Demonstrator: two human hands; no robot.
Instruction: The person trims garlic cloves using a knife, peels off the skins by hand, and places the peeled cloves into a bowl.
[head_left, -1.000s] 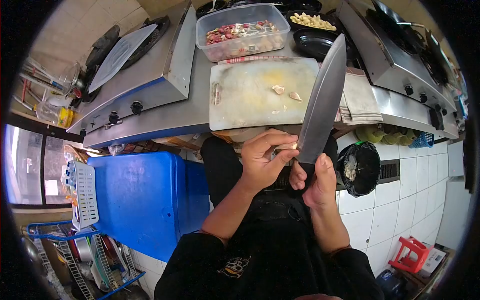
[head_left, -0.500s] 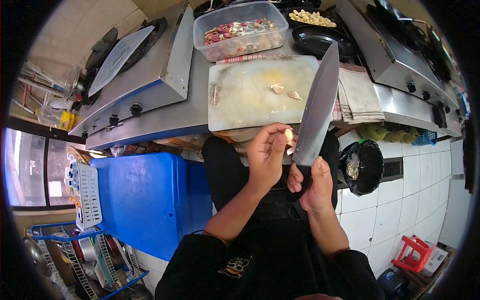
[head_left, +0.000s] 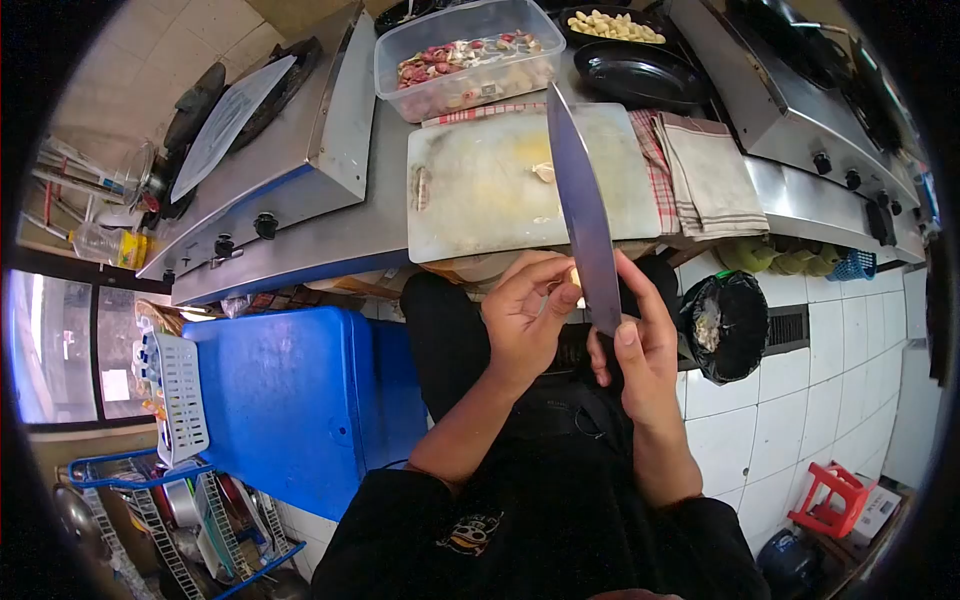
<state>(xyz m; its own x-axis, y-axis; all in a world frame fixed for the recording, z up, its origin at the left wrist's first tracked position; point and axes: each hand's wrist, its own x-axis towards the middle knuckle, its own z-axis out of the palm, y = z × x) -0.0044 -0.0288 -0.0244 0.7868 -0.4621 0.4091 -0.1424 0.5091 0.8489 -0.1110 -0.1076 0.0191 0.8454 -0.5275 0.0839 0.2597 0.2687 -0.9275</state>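
Observation:
My left hand (head_left: 525, 320) pinches a pale garlic clove (head_left: 577, 284), which is partly hidden by the fingers. The fingers of my right hand (head_left: 648, 355) close round the base of a large kitchen knife (head_left: 586, 205), its broad blade pointing up and away from me. The blade's lower edge stands right beside the clove; whether they touch I cannot tell. Beyond both hands lies a worn white cutting board (head_left: 465, 195), with another garlic clove (head_left: 542, 172) on it, next to the blade in view.
A clear plastic tub (head_left: 470, 85) of shallots and garlic stands behind the board. Peeled cloves (head_left: 612, 26) fill a black dish beyond an oval black dish (head_left: 640, 78). Folded cloths (head_left: 705, 175) lie right. A lined bin (head_left: 730, 330) and blue box (head_left: 275, 400) flank my legs.
The knife has swung left and more upright, up to the held clove. My right index finger now stretches along the blade. One clove on the board has gone out of sight behind the blade.

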